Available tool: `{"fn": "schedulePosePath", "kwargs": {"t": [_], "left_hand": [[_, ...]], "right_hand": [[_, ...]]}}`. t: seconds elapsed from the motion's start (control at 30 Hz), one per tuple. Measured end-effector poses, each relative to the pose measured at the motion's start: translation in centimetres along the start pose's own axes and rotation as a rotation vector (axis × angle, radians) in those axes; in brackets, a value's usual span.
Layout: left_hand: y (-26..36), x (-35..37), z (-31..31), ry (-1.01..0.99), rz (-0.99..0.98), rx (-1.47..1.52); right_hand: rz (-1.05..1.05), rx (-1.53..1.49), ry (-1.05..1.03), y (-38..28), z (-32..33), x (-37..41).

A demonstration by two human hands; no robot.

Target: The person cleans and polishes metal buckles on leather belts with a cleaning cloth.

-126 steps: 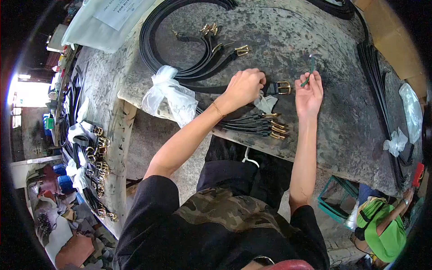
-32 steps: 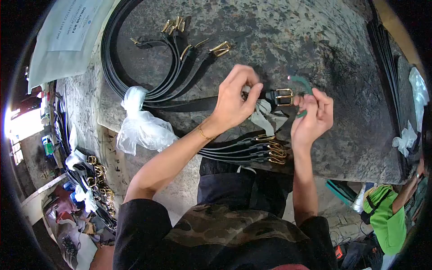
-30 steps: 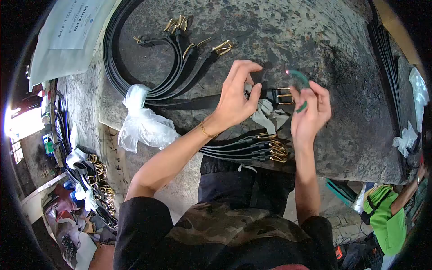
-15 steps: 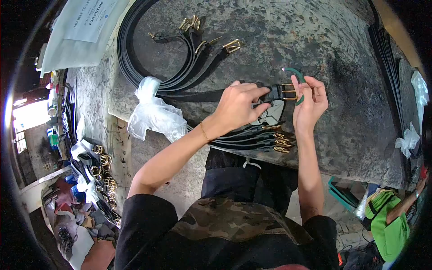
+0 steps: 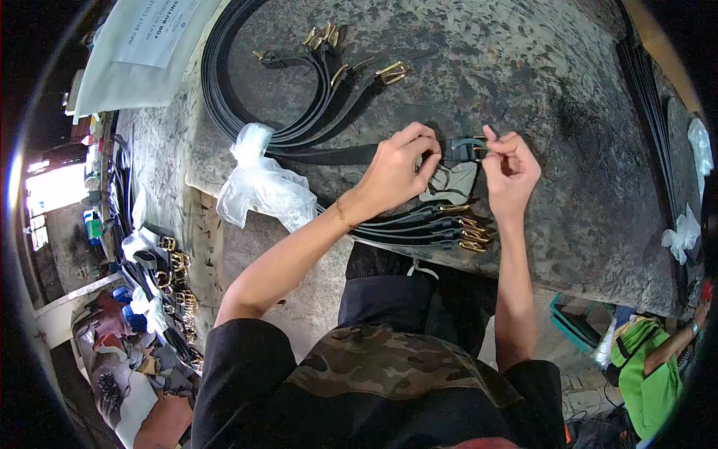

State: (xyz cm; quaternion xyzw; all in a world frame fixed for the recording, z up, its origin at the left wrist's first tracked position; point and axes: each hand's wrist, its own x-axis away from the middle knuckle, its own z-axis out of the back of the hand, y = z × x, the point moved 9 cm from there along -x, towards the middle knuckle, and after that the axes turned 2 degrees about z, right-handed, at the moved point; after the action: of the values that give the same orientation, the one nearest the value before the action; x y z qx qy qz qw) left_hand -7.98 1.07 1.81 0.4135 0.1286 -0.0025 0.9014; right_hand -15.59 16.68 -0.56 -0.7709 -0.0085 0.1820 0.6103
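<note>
- The left hand is curled tight. Its thumb and fingertips pinch the end of a flat black leather belt just behind its brass buckle.
- The right hand is closed to a fine pinch, with its fingertips pressed on a thin green strip that arches over the buckle.
- The 2 hands sit close together, 1 on either side of the buckle, which they partly hide.
- The belt lies flat on a mottled grey stone table, near its front edge. It runs left from the hands toward a crumpled clear plastic wrap.
- A small piece of pale plastic film lies just below the buckle, between the hands.
- A bundle of black belts with gold buckles lies between the hands and the table edge, with the buckles stacked at its right end.
- A coil of more black belts curves across the far left of the table, its buckles fanned out.
- A white printed bag lies at the far left corner.
- A stack of black straps follows the right rim.
- Another person in a green top is low at the right, well apart from the hands.
</note>
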Motion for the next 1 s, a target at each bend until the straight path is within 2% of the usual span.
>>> {"fn": "schedulePosePath", "kwargs": {"t": [0.17,0.8,0.87,0.93,1.0], "left_hand": [[0.0,0.0,0.1,0.01,-0.025,-0.001],[-0.1,0.0,0.1,-0.012,0.0,0.027],[0.1,0.1,0.0,-0.077,-0.017,0.018],[0.9,0.3,0.5,-0.138,-0.037,0.008],[3.3,1.1,0.9,-0.223,-0.228,-0.06]], "right_hand": [[0.06,0.097,-0.092,-0.4,-0.5,0.0],[0.128,0.205,-0.152,-0.8,-0.9,0.0],[0.017,-0.007,-0.027,-0.3,0.1,-0.2],[-0.03,-0.099,0.002,0.7,1.2,-0.4],[-0.104,-0.307,0.063,1.6,1.8,-0.6]]}}
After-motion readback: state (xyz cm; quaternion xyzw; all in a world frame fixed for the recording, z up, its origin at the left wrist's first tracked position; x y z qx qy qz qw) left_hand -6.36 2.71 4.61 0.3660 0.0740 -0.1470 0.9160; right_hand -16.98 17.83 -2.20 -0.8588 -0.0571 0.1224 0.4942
